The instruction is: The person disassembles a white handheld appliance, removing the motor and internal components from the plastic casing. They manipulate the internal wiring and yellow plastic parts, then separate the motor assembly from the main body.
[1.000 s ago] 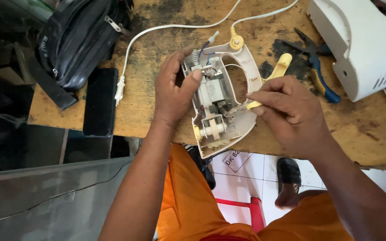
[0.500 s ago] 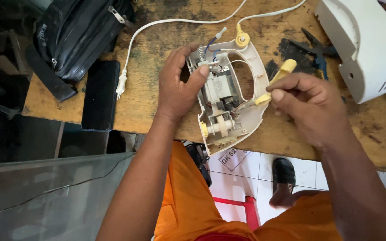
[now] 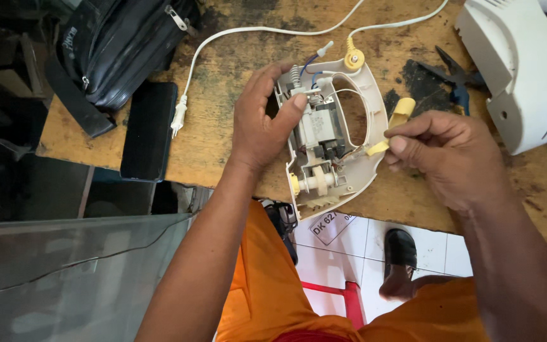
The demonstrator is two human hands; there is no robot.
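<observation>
On the worn wooden table (image 3: 223, 136), the left hand (image 3: 262, 120) grips an open white mixer (image 3: 330, 139), and the right hand (image 3: 447, 158) pinches a yellow tool (image 3: 392, 130) poking inside.

Under the left hand (image 3: 262, 123) the near-side wall of the opened mixer body (image 3: 330, 136) is covered. The right hand (image 3: 444, 155) hides the screwdriver (image 3: 395, 121) tip — only the yellow handle shows. Beyond it, the white housing (image 3: 520, 76) runs off the frame's corner.
</observation>
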